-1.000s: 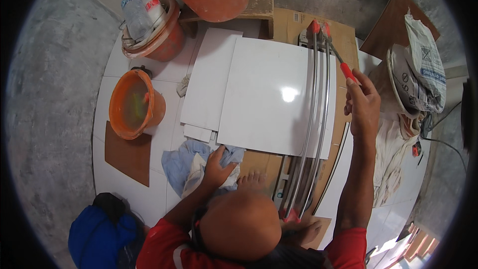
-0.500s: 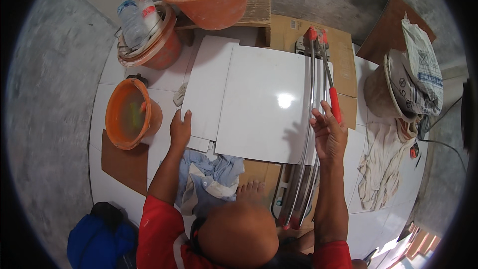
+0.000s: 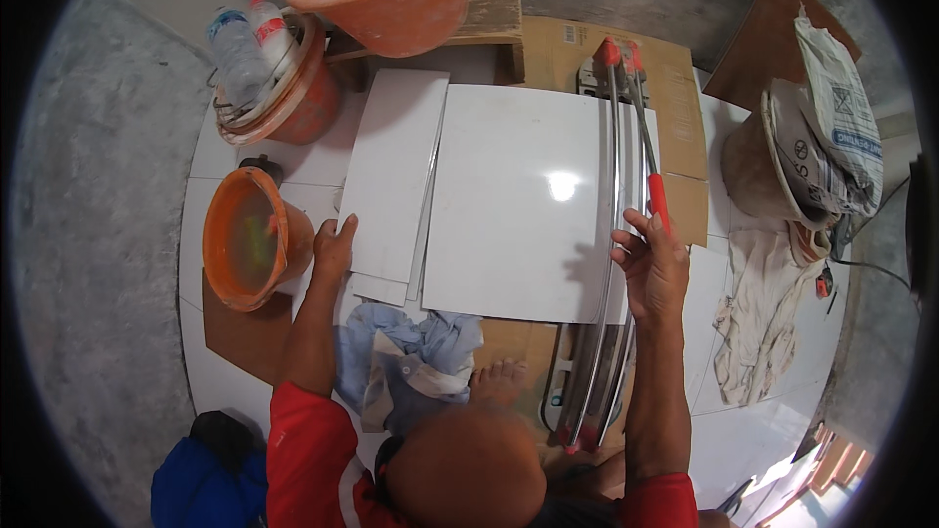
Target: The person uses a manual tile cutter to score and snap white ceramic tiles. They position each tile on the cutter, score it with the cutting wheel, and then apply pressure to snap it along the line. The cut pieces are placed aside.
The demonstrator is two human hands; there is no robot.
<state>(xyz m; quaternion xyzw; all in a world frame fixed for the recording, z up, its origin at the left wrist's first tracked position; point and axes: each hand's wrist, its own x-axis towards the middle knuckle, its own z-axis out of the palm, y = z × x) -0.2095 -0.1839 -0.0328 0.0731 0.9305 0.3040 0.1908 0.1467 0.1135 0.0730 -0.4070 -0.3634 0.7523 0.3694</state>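
Observation:
My left hand (image 3: 335, 246) is at the left edge of a narrow white tile strip (image 3: 396, 166), thumb against the edge and fingers partly hidden. More white edges show beneath that strip. To its right lies a large white tile (image 3: 509, 205), its right side under the twin rails of a tile cutter (image 3: 613, 147). My right hand (image 3: 653, 269), palm turned up and fingers loosely curled, has the end of the cutter's red handle (image 3: 657, 198) between thumb and fingers. A crumpled blue-grey cloth (image 3: 445, 342) lies below the tiles.
An orange bucket of murky water (image 3: 249, 235) stands left of my left hand. Beyond are a bucket holding bottles (image 3: 284, 98), and a large orange tub (image 3: 391, 0) on a wooden bench (image 3: 494, 15). Right are a bucket with sacks (image 3: 773, 156) and a pale cloth (image 3: 758, 318).
My left hand and the narrow tile strip have shifted left, showing more edges beneath it. My right hand stays by the cutter's handle. The view has shifted slightly.

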